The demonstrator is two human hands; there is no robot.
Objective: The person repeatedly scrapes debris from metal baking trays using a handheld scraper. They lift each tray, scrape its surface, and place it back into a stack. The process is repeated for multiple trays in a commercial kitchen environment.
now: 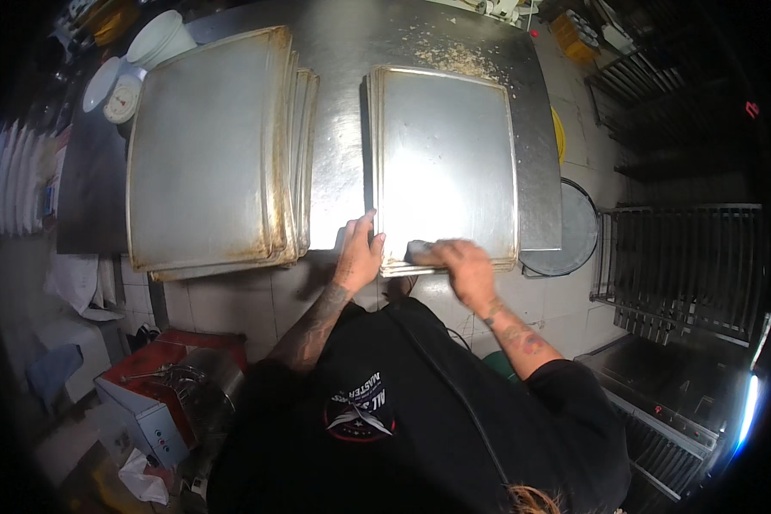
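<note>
Before me a stack of metal baking trays (pixel 446 148) lies near the table's front edge. My left hand (pixel 360 252) rests against the stack's left edge near its front corner, with the fingertips on the rim. In my right hand (pixel 466 263) is a dark grey scraper or pad (pixel 419 252), blurred, held on the top tray near its front edge; its exact kind cannot be told. To the left stands a taller stack of metal baking trays (pixel 202 154), with brown residue along the rims.
Pale crumbs (pixel 456 59) lie scattered on the metal table (pixel 337 128) behind the right stack. A dial scale (pixel 122 99) and white tubs (pixel 160 40) stand at the back left. A round lidded bin (pixel 562 228) is on the floor at the right, beside metal racks (pixel 681 270).
</note>
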